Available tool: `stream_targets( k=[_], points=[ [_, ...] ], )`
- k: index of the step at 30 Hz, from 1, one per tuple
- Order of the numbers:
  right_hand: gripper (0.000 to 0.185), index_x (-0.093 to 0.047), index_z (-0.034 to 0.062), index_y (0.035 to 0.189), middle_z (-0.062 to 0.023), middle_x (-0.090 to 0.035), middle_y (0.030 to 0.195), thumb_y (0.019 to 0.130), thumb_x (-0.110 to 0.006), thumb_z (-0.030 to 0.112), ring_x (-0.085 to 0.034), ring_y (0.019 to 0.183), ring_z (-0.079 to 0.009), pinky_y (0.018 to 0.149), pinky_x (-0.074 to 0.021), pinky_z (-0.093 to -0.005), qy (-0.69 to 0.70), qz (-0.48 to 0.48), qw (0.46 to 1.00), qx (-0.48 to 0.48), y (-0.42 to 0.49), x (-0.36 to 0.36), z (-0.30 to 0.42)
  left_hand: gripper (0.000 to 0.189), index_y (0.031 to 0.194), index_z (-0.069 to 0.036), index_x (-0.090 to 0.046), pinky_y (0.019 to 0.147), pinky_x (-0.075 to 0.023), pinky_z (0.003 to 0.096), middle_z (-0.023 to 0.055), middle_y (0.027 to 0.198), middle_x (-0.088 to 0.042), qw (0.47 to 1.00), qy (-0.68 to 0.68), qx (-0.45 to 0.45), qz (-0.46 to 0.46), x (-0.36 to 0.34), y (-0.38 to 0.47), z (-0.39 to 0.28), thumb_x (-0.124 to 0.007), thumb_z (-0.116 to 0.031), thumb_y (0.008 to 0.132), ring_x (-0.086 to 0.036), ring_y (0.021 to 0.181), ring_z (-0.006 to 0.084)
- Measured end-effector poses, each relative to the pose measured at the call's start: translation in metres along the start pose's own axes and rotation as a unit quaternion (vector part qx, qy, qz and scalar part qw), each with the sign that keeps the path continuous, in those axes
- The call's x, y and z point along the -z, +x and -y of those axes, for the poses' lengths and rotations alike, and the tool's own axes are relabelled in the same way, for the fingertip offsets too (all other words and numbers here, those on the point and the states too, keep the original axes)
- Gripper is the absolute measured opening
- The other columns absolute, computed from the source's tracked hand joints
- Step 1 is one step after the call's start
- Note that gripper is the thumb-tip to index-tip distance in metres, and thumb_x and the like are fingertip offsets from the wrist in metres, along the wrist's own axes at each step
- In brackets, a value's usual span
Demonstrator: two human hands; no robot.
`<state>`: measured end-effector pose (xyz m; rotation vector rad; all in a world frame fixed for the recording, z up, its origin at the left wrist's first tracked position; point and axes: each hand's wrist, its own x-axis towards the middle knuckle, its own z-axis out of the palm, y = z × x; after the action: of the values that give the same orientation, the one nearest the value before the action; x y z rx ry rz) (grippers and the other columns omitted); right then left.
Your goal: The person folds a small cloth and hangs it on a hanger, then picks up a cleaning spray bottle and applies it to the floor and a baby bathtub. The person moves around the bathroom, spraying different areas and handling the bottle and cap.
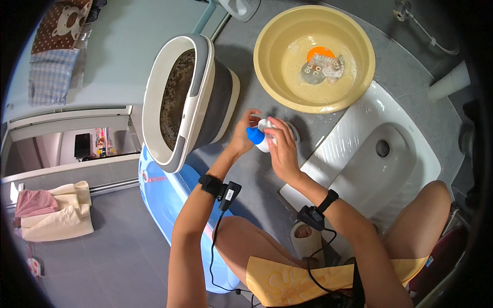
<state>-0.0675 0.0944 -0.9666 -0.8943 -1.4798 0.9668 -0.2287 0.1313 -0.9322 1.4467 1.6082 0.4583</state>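
A white plastic bottle point(263, 146) with a blue cap is tilted between my hands, above the grey floor. My right hand point(282, 148) holds it from the right side, fingers over its white body. Close to the cap on the left is my left hand point(243, 133), its fingers curved; whether it touches the bottle is unclear. Beyond them stands a yellow plastic basin point(269, 82) with shallow water, where a wet cloth with grey, white and orange parts point(314, 73) lies. A grey and white bucket point(215, 96) with dark, dirty water is left of my hands.
A white squat toilet point(346, 154) is set in the floor at right. Below the bucket lies a blue plastic tub point(161, 196). A white jug point(242, 7) stands at the top, near a glass panel. A white pipe point(450, 81) rises at the far right. Cables hang from both wrist devices.
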Motion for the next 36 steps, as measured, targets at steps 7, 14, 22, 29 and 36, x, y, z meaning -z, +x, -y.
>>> stream_targets(
  k=[7,14,22,29,36],
  points=[
    [0.033,-0.044,0.0018,0.122,-0.0179,-0.042,0.13,0.091,-0.04,0.013,-0.04,0.121,-0.0328,0.1,-0.0306,-0.0404,0.179,-0.074,0.965,-0.175,0.002,-0.006,0.005,0.073,0.121,-0.005,-0.04,0.085,-0.045,0.03,0.0071,0.108,-0.054,0.964,-0.237,0.114,0.039,-0.027,-0.036,-0.056,-0.078,0.001,0.058,-0.054,0.1,0.0172],
    [0.036,-0.048,0.0047,0.123,-0.0171,-0.05,0.124,0.088,-0.043,0.015,-0.038,0.123,-0.0336,0.102,-0.0228,-0.0497,0.119,-0.019,0.992,-0.034,0.016,-0.001,0.044,0.049,0.114,-0.003,-0.05,0.082,-0.0464,0.0308,0.0061,0.103,-0.058,0.969,-0.22,0.113,0.025,-0.022,-0.037,-0.04,-0.072,-0.007,0.071,-0.055,0.096,0.0153],
    [0.029,-0.06,0.0017,0.094,-0.0178,-0.059,0.076,0.09,-0.043,0.025,-0.055,0.078,-0.0353,0.072,-0.0411,-0.0446,0.059,0.067,0.993,-0.073,0.058,-0.012,-0.026,0.058,0.115,-0.004,-0.049,0.086,-0.0508,0.0331,0.0062,0.106,-0.058,0.934,-0.292,0.193,0.074,-0.017,-0.023,-0.056,-0.069,0.014,0.064,-0.059,0.099,0.0208],
    [0.016,-0.06,0.0011,0.094,-0.0174,-0.063,0.084,0.082,-0.05,0.003,-0.061,0.078,-0.032,0.066,-0.0465,-0.0385,0.049,-0.216,0.93,-0.292,-0.003,-0.024,-0.056,0.069,0.131,-0.001,-0.036,0.079,-0.0537,0.0394,0.0138,0.108,-0.054,0.937,-0.257,0.236,-0.006,-0.02,-0.026,-0.069,-0.061,0.008,0.067,-0.059,0.096,0.0268],
    [0.025,-0.059,0.007,0.094,-0.011,-0.055,0.085,0.075,-0.052,-0.008,-0.055,0.083,-0.0289,0.069,-0.0444,-0.0381,0.058,-0.25,0.923,-0.286,-0.029,-0.03,-0.025,0.073,0.135,-0.002,-0.03,0.087,-0.0492,0.0434,0.0144,0.115,-0.05,0.931,-0.27,0.244,-0.024,-0.025,-0.033,-0.064,-0.054,0.006,0.067,-0.055,0.104,0.0276]
  ],
)
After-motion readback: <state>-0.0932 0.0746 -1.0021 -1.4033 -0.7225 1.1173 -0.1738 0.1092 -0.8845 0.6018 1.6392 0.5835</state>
